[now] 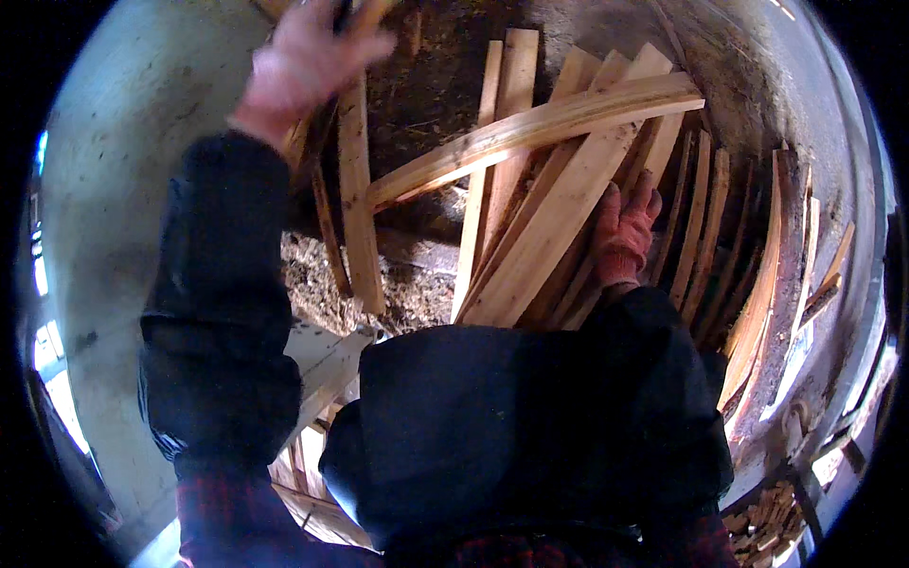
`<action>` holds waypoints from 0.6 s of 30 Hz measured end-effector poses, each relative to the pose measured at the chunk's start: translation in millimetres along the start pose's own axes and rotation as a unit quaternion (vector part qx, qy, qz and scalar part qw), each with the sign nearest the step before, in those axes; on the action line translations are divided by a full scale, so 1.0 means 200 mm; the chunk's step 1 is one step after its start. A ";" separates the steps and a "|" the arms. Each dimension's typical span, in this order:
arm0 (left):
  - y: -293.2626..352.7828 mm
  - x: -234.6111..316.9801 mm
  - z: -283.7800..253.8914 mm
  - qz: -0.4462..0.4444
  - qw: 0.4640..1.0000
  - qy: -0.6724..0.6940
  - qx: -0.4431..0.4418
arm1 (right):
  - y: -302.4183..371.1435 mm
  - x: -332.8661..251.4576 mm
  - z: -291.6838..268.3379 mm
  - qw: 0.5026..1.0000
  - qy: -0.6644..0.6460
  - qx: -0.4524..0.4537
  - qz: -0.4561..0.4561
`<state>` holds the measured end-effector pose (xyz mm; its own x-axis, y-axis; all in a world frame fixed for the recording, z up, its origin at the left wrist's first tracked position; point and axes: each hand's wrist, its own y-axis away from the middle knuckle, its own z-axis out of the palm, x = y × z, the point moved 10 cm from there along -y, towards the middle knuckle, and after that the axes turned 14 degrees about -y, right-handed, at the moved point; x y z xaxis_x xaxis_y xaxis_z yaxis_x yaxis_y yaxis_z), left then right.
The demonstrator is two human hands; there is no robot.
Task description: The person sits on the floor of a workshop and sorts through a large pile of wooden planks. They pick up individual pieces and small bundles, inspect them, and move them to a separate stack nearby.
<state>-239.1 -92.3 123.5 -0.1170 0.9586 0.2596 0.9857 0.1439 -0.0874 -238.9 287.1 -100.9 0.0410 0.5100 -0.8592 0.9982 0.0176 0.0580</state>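
My left hand (308,66), in a pink work glove, is raised at the upper left and smeared by motion. A strip of tan wood (371,14) shows beside its fingers; whether it is held is unclear. My right hand (625,235), in a reddish glove with dark fingertips, lies among leaning boards, fingers stretched and slightly apart. It touches or nearly touches the edge of a wide pale plank (559,232). Across the tops of several boards lies a long, slightly bent plank (530,133). An upright narrow board (356,199) stands below my left hand.
More thin slats (703,222) lean in a row at the right, beside bark-edged boards (767,275). Sawdust (417,293) covers the ground ahead. A pale wall or panel (114,237) rises at the left. Small wood pieces (769,521) are heaped at the lower right.
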 end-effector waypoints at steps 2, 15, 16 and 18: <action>-0.10 0.37 -0.33 -0.005 0.993 0.114 0.034 | -0.01 0.00 -0.04 0.999 0.002 0.010 -0.032; -0.01 0.56 -0.47 -0.015 0.935 0.327 0.137 | -0.02 0.04 -0.02 1.000 0.000 0.006 -0.019; 0.00 0.54 -0.36 -0.033 0.924 0.360 0.127 | -0.02 0.02 -0.03 1.000 0.007 0.014 -0.026; 0.00 0.56 -0.19 -0.031 0.880 0.457 0.124 | 0.01 0.00 -0.02 0.999 0.020 0.021 -0.041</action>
<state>-247.5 6.2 189.7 0.0891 0.3665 0.9262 0.9106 0.3467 -0.2248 -237.8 290.9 -98.1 -0.0411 0.5420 -0.8394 0.9992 0.0241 -0.0334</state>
